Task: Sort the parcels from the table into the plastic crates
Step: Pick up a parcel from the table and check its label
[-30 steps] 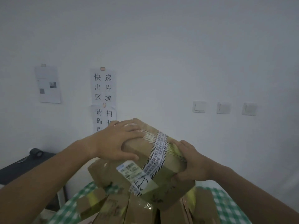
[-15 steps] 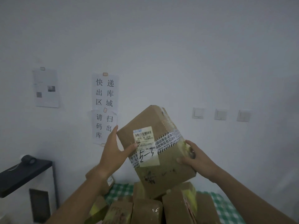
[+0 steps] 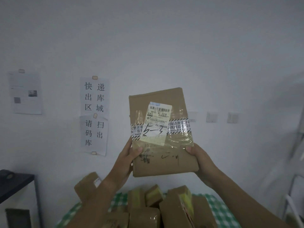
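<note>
**Parcel held up for a label check**

Pale wall fills the background, with paper notices (image 3: 94, 116) taped up off to the left-hand side of the fingers and three light switches (image 3: 212, 117) past the right-hand fingers.

Both hands hold the cardboard parcel (image 3: 162, 134) upright in the air, its broad face toward the camera. The left hand (image 3: 127, 159) and right hand (image 3: 199, 159) clamp its lower edges, each thumb pressed flat on the front, the remaining fingers hidden behind the box.

The step looks like reading the address before choosing a crate. To do it well, I would keep the thumbs below the shipping label (image 3: 156, 123), steady the box squarely, and support its underside, since the glossy tape may be slippery.

It is a flat brown box, scuffed, with black scribbles between the thumbs, a white barcode label with handwritten marks above them, and striped printed tape (image 3: 178, 126) banding the middle.

Beneath the hands, more parcels (image 3: 177, 206) crowd a green checked tablecloth (image 3: 221, 211). No crates are visible.
</note>
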